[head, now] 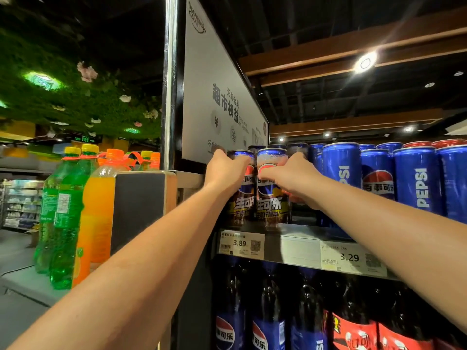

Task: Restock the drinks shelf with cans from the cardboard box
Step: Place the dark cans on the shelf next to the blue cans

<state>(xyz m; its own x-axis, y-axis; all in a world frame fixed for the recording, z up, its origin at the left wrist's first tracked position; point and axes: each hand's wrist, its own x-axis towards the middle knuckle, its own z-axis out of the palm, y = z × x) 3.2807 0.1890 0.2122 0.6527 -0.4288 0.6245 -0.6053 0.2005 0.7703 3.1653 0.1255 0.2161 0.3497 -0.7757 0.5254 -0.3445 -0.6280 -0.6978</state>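
while both our arms reached up over the big bottles (267, 311) on the lower tier, we were at the placing step, two dark cans already standing on the shelf (298, 245) edge above the 3.89 tag (241, 243). our left hand (225, 170) was wrapped round the left can (241, 190), fingers curled over its far side. our right hand (294, 176) was closed on the right can (272, 188), thumb across its face. the two cans stood upright, touching, at the left end of the row, just beside the sign panel (214, 97). more dark cans showed behind them, and blue cans (414, 180) filled the shelf to the right. the box was not in view. next, we judged, both cans wanted a straight push back against the ones behind, kept upright and level so neither tipped off the lip, then a clean release before we went down for more.
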